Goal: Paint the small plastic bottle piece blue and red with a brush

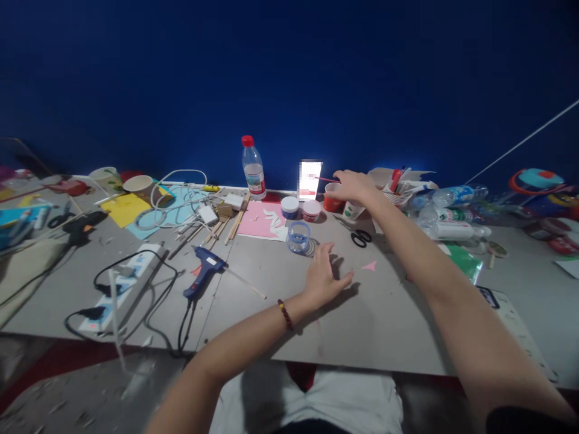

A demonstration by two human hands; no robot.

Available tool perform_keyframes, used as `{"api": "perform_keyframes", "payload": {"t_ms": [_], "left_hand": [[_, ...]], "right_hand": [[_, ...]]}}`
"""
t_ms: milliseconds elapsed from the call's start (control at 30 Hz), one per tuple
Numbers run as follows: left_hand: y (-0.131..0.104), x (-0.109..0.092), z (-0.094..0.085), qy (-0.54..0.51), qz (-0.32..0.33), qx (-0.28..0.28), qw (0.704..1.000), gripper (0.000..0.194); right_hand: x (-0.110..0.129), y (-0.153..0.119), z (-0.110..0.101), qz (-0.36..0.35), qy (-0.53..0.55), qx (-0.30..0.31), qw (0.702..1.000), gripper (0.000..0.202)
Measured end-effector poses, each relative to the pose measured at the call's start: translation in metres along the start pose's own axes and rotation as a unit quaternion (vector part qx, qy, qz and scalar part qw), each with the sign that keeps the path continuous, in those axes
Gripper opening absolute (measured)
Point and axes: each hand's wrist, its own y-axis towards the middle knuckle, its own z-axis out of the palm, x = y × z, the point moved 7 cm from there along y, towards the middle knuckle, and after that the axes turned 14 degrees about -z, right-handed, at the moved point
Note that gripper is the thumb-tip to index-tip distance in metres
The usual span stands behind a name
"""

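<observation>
My left hand [324, 274] hovers low over the table with fingers spread and nothing in them. Just beyond its fingertips stands a clear plastic cup [298, 240] with a blue rim. My right hand [355, 185] reaches farther out, over a red-orange cup [333, 202]; its fingers are curled around a thin dark red stick [326, 179], whose kind is too small to tell. A white paper cup [353, 211] with a green print is right under that hand. Two lidded tubs, one blue and white [290, 208], one red and white [311, 211], sit to its left.
Black-handled scissors [360, 237] and a pink paper scrap [370, 266] lie nearby. To the left are a blue glue gun [205, 274], a power strip [129, 286], wooden sticks and cables. A water bottle [253, 172] and lit screen [310, 179] stand at the blue wall. Bottles [452, 231] lie right.
</observation>
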Motion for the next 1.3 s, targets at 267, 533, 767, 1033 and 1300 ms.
{"api": "perform_keyframes", "payload": {"t_ms": [267,533,767,1033,1300], "left_hand": [[-0.003,-0.003,0.012,0.131,0.051,0.058,0.988,0.033],[-0.002,-0.001,0.013,0.137,0.047,0.054,0.988,0.028],[-0.002,-0.004,0.011,0.138,0.036,0.056,0.988,0.032],[-0.004,-0.006,0.008,0.136,0.039,0.061,0.988,0.030],[-0.002,-0.002,0.012,0.128,0.049,0.052,0.989,0.029]], "right_hand": [[0.101,-0.039,0.002,-0.141,0.084,-0.008,0.986,0.035],[0.102,-0.047,0.000,-0.084,0.096,-0.040,0.991,0.032],[0.069,-0.012,0.040,-0.010,0.082,0.002,0.997,0.060],[0.083,-0.001,0.048,0.031,0.065,0.019,0.997,0.058],[0.075,-0.019,0.046,0.037,0.087,0.056,0.994,0.043]]}}
